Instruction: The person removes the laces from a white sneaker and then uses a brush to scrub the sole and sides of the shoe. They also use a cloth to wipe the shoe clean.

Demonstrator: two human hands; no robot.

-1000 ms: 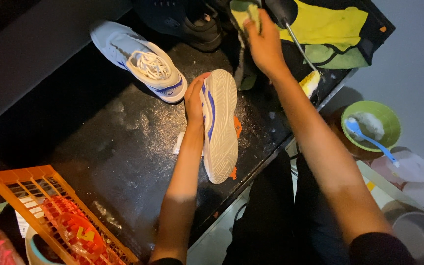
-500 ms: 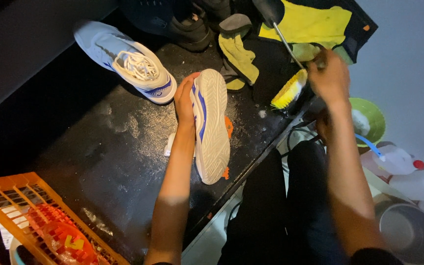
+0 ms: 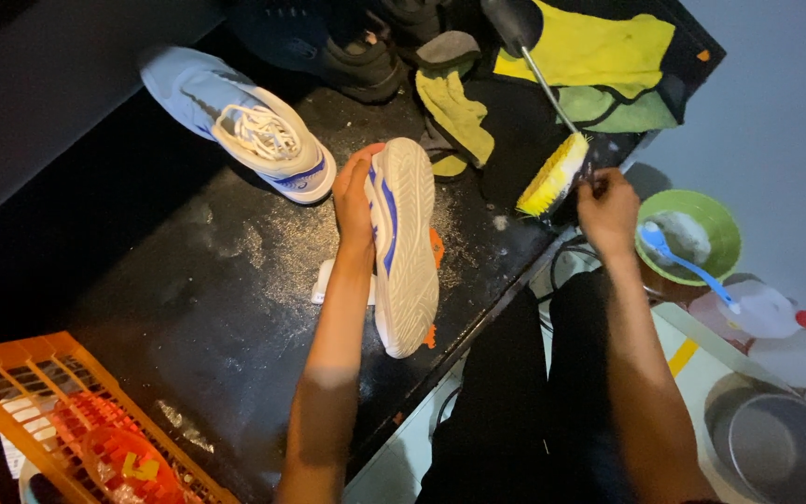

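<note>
My left hand [image 3: 356, 201] grips a white sneaker [image 3: 406, 247] with blue stripes, held on its side so its pale sole faces me, above a wet black counter [image 3: 188, 308]. My right hand [image 3: 608, 210] closes on the end of a brush with yellow bristles [image 3: 552, 175] at the counter's right edge. A second matching sneaker [image 3: 244, 121] with white laces lies upright at the back left, apart from both hands.
A green bowl [image 3: 715, 224] holding foam and a blue toothbrush sits right of my right hand. Yellow and green cloths [image 3: 599, 56], dark shoes [image 3: 347, 47] and a black-handled tool lie at the back. An orange crate [image 3: 39, 401] is front left, a metal pot [image 3: 776, 448] front right.
My right hand came down from the cloths at the back to the counter's right edge and took hold of the yellow brush. The left hand kept the sneaker in place.
</note>
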